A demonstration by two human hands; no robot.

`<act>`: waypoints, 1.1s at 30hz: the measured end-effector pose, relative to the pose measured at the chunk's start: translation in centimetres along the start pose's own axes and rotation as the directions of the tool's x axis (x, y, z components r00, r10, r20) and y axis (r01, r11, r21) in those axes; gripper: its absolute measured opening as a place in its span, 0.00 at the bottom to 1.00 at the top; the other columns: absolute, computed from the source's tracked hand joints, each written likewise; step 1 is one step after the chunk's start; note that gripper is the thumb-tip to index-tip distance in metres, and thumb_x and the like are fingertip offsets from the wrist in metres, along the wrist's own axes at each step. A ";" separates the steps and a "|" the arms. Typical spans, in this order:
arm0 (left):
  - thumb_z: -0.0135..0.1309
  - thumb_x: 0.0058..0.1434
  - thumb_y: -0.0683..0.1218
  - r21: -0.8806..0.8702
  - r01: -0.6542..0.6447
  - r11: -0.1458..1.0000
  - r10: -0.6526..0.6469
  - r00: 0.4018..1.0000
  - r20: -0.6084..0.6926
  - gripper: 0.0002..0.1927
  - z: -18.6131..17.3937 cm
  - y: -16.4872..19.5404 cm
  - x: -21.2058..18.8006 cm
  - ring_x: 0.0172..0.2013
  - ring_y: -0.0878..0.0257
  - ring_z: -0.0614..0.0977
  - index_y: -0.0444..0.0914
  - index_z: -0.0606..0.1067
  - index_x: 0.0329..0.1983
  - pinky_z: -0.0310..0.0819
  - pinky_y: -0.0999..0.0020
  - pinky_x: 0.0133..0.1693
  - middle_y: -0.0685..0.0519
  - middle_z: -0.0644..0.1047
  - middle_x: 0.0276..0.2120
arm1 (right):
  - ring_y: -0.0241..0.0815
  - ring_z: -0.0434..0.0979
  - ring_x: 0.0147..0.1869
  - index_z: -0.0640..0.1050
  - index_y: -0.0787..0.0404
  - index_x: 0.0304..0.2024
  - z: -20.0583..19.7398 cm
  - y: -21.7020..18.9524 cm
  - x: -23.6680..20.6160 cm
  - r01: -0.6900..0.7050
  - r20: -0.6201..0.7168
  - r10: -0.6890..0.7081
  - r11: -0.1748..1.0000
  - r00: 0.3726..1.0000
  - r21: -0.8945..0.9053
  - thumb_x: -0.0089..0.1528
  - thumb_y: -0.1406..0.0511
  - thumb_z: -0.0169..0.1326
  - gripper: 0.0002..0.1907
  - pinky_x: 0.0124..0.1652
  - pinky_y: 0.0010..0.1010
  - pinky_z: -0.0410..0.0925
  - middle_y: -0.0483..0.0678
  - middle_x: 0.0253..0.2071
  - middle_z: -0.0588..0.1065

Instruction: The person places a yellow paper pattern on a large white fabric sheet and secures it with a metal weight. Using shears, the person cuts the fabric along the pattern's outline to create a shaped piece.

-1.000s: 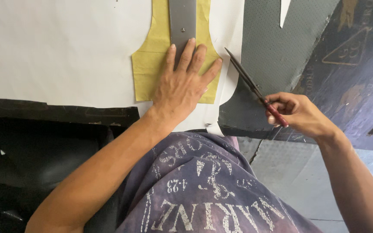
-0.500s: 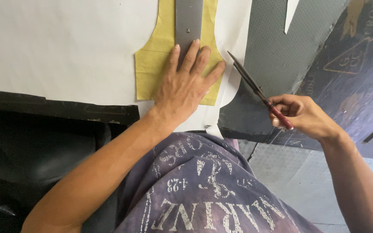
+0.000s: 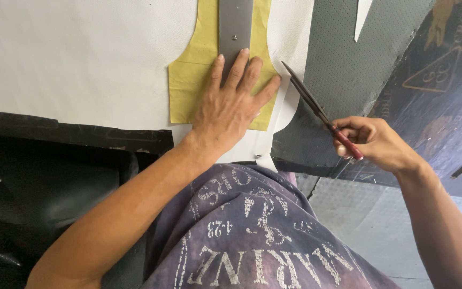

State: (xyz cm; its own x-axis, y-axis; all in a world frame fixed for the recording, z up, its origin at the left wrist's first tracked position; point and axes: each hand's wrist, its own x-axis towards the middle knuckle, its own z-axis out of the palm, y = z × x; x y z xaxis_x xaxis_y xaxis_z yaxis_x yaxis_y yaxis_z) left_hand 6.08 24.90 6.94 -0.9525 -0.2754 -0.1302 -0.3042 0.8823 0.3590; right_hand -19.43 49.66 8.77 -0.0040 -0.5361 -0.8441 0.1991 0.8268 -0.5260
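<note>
The left hand [image 3: 231, 107] stays pressed flat, fingers spread, on the yellow pattern [image 3: 188, 80] and metal strip [image 3: 235, 24]. The right hand [image 3: 375, 142], gripping the scissors [image 3: 316, 109], has edged them nearer the white sheet [image 3: 70, 59]; its edge is trimmed close around the pattern

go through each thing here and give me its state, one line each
left hand: flat, fingers spread, pressing on the yellow pattern piece
right hand: closed around the knife handle
knife: held tilted, tip at the white sheet's cut edge
yellow pattern piece: lying flat on the white sheet
metal strip: lying along the pattern, fingertips on its end
white sheet: spread flat, right edge cut to a curve
</note>
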 end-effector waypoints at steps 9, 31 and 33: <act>0.56 0.65 0.49 0.009 -0.001 1.000 0.001 1.000 0.019 0.31 0.1 0.0 0.0 0.71 0.44 0.57 0.52 0.67 0.73 0.47 0.37 0.70 0.42 0.63 0.68 | 0.29 0.73 0.30 0.78 0.68 0.56 0.3 -0.5 0.0 -0.009 -0.008 0.009 1.000 1.000 -0.028 0.54 0.63 0.65 0.28 0.28 0.23 0.65 0.42 0.30 0.78; 0.56 0.66 0.52 0.016 0.003 1.000 -0.003 1.000 0.006 0.31 -0.1 0.0 0.0 0.71 0.44 0.57 0.52 0.66 0.73 0.48 0.38 0.70 0.43 0.63 0.68 | 0.30 0.74 0.32 0.78 0.69 0.56 2.1 -0.4 -0.1 -0.047 -0.114 0.038 0.996 0.993 -0.079 0.52 0.66 0.67 0.30 0.31 0.22 0.67 0.42 0.31 0.78; 0.56 0.66 0.53 0.014 0.001 1.000 -0.001 1.000 0.005 0.32 0.0 0.1 0.0 0.71 0.44 0.57 0.53 0.65 0.74 0.48 0.38 0.70 0.42 0.63 0.67 | 0.30 0.74 0.34 0.77 0.70 0.58 2.7 -0.3 0.1 0.016 -0.089 -0.016 1.000 0.996 -0.005 0.52 0.66 0.67 0.31 0.32 0.21 0.67 0.41 0.34 0.77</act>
State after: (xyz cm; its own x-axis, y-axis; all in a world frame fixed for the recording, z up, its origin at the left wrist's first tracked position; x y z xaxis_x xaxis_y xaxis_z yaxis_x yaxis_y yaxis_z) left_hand 6.10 24.97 6.94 -0.9521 -0.2743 -0.1349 -0.3047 0.8873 0.3461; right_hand -16.89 48.88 9.15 -0.0941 -0.5321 -0.8414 0.1941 0.8191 -0.5398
